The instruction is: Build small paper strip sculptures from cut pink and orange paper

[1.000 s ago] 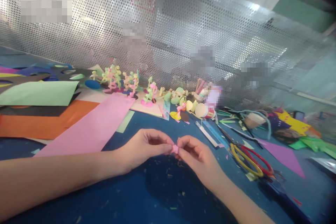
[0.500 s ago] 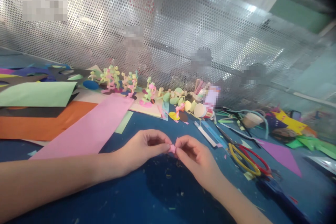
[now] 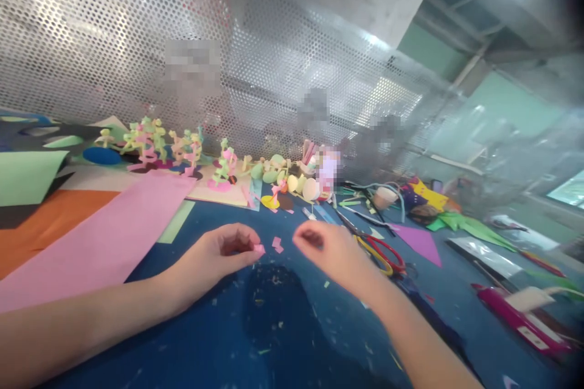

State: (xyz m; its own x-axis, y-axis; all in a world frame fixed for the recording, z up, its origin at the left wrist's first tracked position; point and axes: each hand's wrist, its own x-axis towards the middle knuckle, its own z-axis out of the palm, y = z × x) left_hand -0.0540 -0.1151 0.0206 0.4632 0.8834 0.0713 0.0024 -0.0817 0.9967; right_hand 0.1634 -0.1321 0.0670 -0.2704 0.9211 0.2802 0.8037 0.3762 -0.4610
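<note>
Between thumb and fingertips of my left hand (image 3: 223, 249) is a small folded pink paper piece (image 3: 259, 248). My right hand (image 3: 331, 252) hovers a little to the right, its fingers curled in a pinch; whether anything is in it is hidden. Small pink paper scraps (image 3: 277, 244) lie on the blue table between the two hands. Beyond my left hand stretches a long pink foam-like sheet (image 3: 114, 225). Close to my right wrist rest scissors with red and yellow handles (image 3: 387, 252).
Several little paper figures (image 3: 150, 143) stand along the back, before a perforated metal screen (image 3: 255, 73). A paper cup (image 3: 384, 197), a purple sheet (image 3: 420, 242) and a magenta glue-gun-like tool (image 3: 515, 319) lie to the right. An orange sheet (image 3: 59, 213) is at left.
My hands have moved apart; the pink paper piece stays in my left hand. The view has turned to the right, and pink scraps now show between the hands.
</note>
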